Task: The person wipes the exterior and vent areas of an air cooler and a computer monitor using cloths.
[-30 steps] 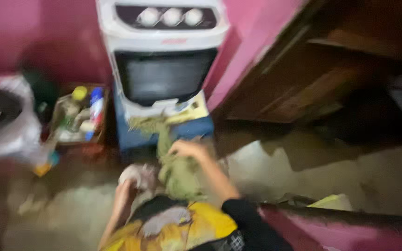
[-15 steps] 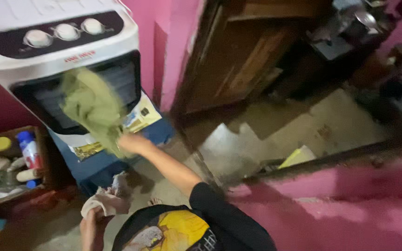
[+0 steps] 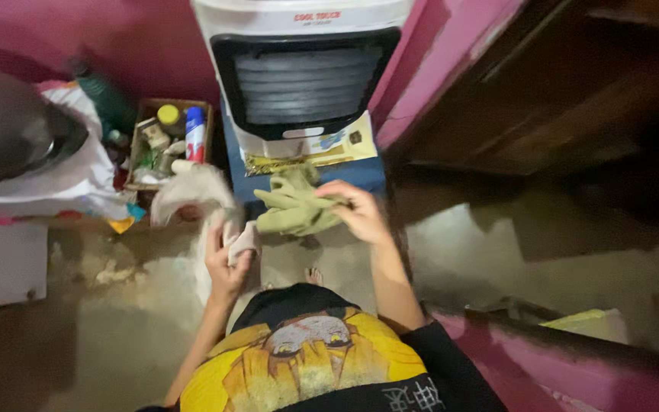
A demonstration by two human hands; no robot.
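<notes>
The left hand point(image 3: 226, 263) clenches a pale beige cloth point(image 3: 192, 191). The right hand point(image 3: 360, 214) grasps a crumpled olive-green cloth point(image 3: 295, 206) before a white air cooler point(image 3: 303, 76).

So the air cooler point(image 3: 303, 76) stands on the floor point(image 3: 116, 336) against the wall, dead ahead. Left of it sits a box point(image 3: 163, 137) with bottles in it, and further left a pan point(image 3: 9, 126). A wooden door point(image 3: 543, 99) is off to the right.

Bare floor point(image 3: 116, 336) carries air cooler point(image 3: 303, 84), cluttered crate point(image 3: 165, 141).
</notes>
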